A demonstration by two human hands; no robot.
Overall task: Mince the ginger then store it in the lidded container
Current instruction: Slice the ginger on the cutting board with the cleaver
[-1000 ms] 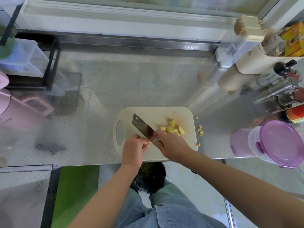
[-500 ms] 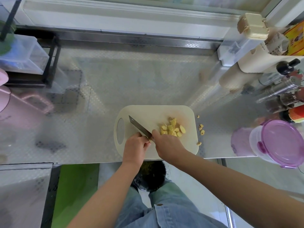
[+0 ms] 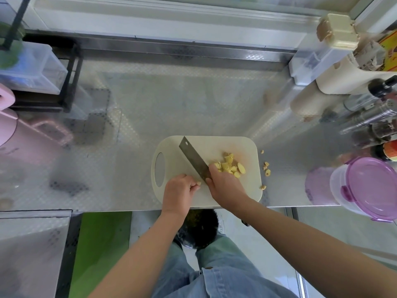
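A cream cutting board (image 3: 247,191) lies at the front edge of the steel counter. A pile of yellow ginger chunks (image 3: 231,167) sits on its right half. My right hand (image 3: 225,188) grips the handle of a cleaver (image 3: 194,160), whose blade slants up and left across the board just left of the pile. My left hand (image 3: 179,190) is curled beside the blade and pinches a small ginger piece (image 3: 198,183) at its fingertips. A clear container with a purple lid (image 3: 369,188) stands at the right, lid on.
A few ginger bits (image 3: 266,168) lie on the counter right of the board. Bottles and a grinder (image 3: 369,117) crowd the right side. A pink jug (image 3: 12,134) and a black rack with a clear box (image 3: 36,69) stand at the left.
The cleaver came down thin-edged half a second ago and is now tilted up again, showing its flat side. Both hands stay in about the same place on the board.
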